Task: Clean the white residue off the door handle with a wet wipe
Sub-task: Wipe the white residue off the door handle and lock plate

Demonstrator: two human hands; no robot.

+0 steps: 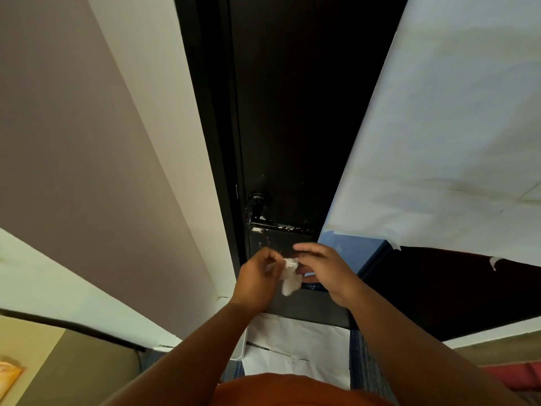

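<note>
A black lever door handle [276, 226] juts from the dark door [292, 127], with white flecks of residue along its top edge and on the lock plate below it. Just beneath the handle, my left hand [257, 278] pinches a crumpled white wet wipe [289, 275]. My right hand [325, 268] is at the wipe's other side, fingers curled over it and touching it. The wipe hangs between both hands, a little below the handle and apart from it.
A black door frame [210, 127] runs along the door's left side, with a pale wall [87, 142] beyond. White paper [439, 127] is taped over the surface on the right. More white paper [295, 344] lies on the floor below.
</note>
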